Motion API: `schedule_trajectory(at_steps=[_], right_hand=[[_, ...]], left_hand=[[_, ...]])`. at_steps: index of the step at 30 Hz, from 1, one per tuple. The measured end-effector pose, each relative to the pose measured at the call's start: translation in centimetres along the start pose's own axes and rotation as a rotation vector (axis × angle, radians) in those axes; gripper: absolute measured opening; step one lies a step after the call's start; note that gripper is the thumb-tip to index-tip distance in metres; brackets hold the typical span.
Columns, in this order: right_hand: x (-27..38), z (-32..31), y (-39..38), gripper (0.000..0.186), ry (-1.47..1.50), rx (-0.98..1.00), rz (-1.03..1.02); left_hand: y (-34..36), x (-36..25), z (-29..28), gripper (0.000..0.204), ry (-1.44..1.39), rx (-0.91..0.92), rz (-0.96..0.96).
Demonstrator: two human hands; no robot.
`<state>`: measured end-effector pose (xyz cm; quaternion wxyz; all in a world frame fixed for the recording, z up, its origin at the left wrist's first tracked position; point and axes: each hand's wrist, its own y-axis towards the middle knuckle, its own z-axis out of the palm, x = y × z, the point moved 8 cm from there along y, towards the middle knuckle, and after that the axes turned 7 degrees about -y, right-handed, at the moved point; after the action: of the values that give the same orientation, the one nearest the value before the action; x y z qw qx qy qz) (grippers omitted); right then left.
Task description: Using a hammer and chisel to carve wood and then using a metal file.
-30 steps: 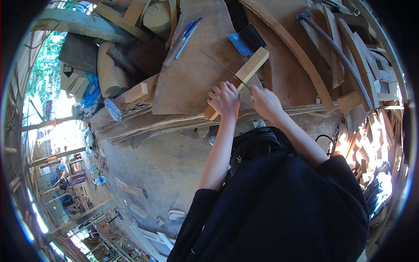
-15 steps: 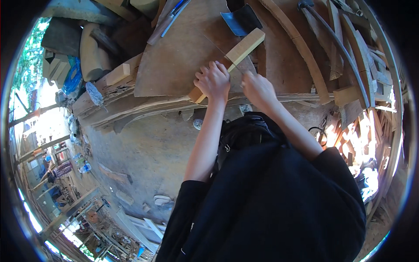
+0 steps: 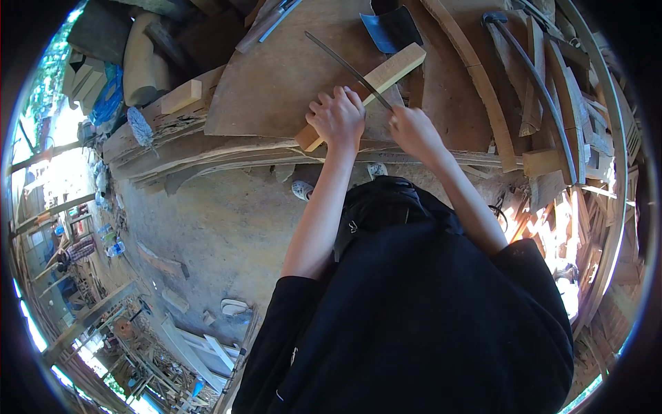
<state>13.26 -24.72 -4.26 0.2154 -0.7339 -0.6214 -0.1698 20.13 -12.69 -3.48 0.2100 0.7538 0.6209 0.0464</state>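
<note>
My left hand is wrapped over a squared wooden block, pressing on its near part. The block lies slantwise on a brown wooden sheet, its pale end up and to the right. In my closed right hand is the near end of a long thin dark blade, which looks like a narrow saw or a file. The blade crosses the block just right of my left hand, and its tip points to the far left. My right fingers hide its handle.
The brown sheet lies on a rough timber bench. Beyond the block sits a curved dark-and-blue piece. Curved wooden strips and a long-handled metal tool lie to the right. A pale offcut rests at the left.
The blade, a faint thin line before, now shows plainly and broader across the block. My right hand has moved slightly right and nearer; my left hand still holds the block.
</note>
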Motion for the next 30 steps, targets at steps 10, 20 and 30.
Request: schedule_trajectory(at_steps=[10,20,30], right_hand=[[-1.8,-0.7,-6.9,0.016,-0.016,0.126,0.105],[1.2,0.4,1.4,0.019,-0.027,-0.037,0.011],[1.1,-0.7,-0.1,0.02,-0.049,0.009,0.041]], left_hand=[[-0.1,0.7,0.1,0.028,0.005,0.023,-0.007],[0.2,0.3,0.1,0.027,-0.011,0.009,-0.015],[0.2,0.4,0.2,0.028,-0.053,0.038,-0.005]])
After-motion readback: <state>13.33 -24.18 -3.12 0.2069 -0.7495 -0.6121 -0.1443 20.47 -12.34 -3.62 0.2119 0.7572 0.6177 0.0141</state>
